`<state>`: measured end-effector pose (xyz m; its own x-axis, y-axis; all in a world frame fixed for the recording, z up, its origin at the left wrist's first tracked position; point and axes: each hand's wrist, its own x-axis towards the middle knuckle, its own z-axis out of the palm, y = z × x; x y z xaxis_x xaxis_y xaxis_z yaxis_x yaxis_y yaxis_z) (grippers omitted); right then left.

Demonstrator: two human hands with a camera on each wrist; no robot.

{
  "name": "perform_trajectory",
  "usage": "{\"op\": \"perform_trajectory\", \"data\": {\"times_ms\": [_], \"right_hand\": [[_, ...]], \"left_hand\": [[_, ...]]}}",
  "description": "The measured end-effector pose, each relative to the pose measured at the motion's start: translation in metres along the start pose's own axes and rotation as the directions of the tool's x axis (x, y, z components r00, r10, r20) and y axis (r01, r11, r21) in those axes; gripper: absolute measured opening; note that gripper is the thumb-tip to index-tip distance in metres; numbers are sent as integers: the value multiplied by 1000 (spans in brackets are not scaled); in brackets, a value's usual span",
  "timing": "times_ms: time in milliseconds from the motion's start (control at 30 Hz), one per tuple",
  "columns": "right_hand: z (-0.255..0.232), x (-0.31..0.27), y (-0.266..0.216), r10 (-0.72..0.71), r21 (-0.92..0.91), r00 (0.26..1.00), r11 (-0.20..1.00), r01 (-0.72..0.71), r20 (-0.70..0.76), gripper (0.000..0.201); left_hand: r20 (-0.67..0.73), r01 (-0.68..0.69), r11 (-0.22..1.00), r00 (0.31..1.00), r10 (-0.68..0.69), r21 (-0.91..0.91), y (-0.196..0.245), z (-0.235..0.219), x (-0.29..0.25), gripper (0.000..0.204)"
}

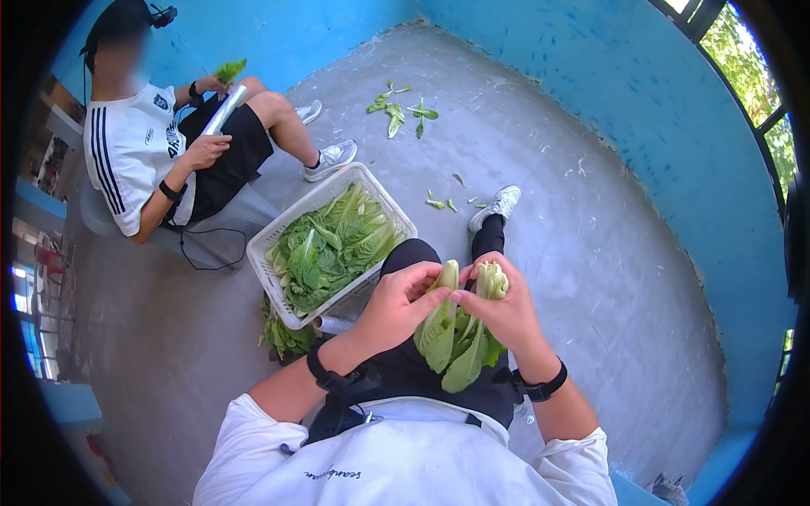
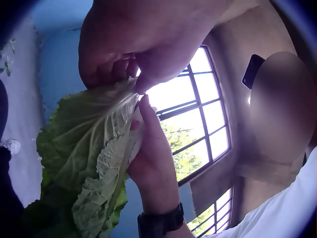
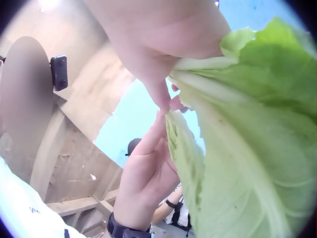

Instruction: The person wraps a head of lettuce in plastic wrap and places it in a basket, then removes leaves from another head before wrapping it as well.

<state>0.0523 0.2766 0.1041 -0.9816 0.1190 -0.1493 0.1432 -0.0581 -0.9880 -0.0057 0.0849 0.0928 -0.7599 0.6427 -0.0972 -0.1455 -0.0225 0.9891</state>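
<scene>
Above the lap, the left hand (image 1: 403,304) pinches one pale green leaf (image 1: 436,333) at its stem end. The right hand (image 1: 506,312) grips the base of a small leafy head (image 1: 472,350), its leaves hanging down. Both thumbs meet between the two. In the left wrist view, the left hand (image 2: 143,44) holds the top of a broad leaf (image 2: 84,139), with the right hand (image 2: 153,163) beside it. Large leaves (image 3: 237,148) hang from the right hand (image 3: 163,39) in the right wrist view, and the left hand (image 3: 148,178) touches near its fingertips.
A white basket (image 1: 403,221) full of leafy greens (image 1: 325,253) stands left of the knees, with more greens (image 1: 287,333) below it. A seated person (image 1: 139,152) at upper left holds a roll (image 1: 224,110) and a leaf. Loose leaves (image 1: 395,118) lie on the floor.
</scene>
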Motion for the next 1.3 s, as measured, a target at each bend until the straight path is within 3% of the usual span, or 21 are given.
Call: {"op": "perform_trajectory", "data": {"times_ms": [167,267,367,467,500,533,600,633,700,767,900,933,1000,1200,1300], "right_hand": [[-4,-6,6,50,-121,999,992,-48,9,27],[-8,-7,1,51,-67,998,996,-54,-48,25],[-18,-13,-15,-2,-413,1000,911,5,8,23],[-27,-24,-16,-157,-669,983,721,182,97,26],[-27,-30,-22,-101,-663,995,743,91,24,27],[-33,-34,-22,-137,-687,991,720,98,-2,25],[-43,-38,-21,-24,-563,998,826,-8,-50,20],[-45,-39,-19,29,-450,998,892,-50,-54,18],[-46,-41,-18,131,-219,991,966,-136,-36,14],[-39,-42,-9,86,-133,996,988,-84,9,11],[-27,-38,-4,4,-17,986,1000,-1,164,8],[-23,-36,-2,-22,3,977,1000,22,210,8],[-21,-36,-2,28,82,973,996,-48,227,10],[-17,-32,-6,98,278,939,940,-196,329,11],[-13,-30,-5,121,226,941,954,-198,315,14]], "left_hand": [[-42,-100,989,994,105,107,-4,2,0,31],[14,72,954,997,-79,292,8,-10,0,33],[106,-27,898,994,-22,439,16,-17,-4,29],[138,-111,816,990,39,568,18,-27,-11,26],[137,-124,789,989,51,601,15,-29,-19,25],[108,-26,881,994,-29,472,16,-31,-25,25],[73,171,970,980,-186,173,20,-37,-33,25],[107,156,988,982,-153,-17,12,-39,-35,26],[137,170,971,979,-147,-167,10,-40,-35,27],[172,185,944,975,-141,-275,9,-38,-31,25],[237,151,930,969,-73,-334,1,-32,-24,20],[251,194,923,961,-112,-332,3,-32,-24,19],[281,265,908,944,-176,-325,6,-33,-21,19],[219,159,957,970,-106,-242,0,-33,-17,21],[208,120,961,976,-67,-250,-10,-31,-17,25]]}}
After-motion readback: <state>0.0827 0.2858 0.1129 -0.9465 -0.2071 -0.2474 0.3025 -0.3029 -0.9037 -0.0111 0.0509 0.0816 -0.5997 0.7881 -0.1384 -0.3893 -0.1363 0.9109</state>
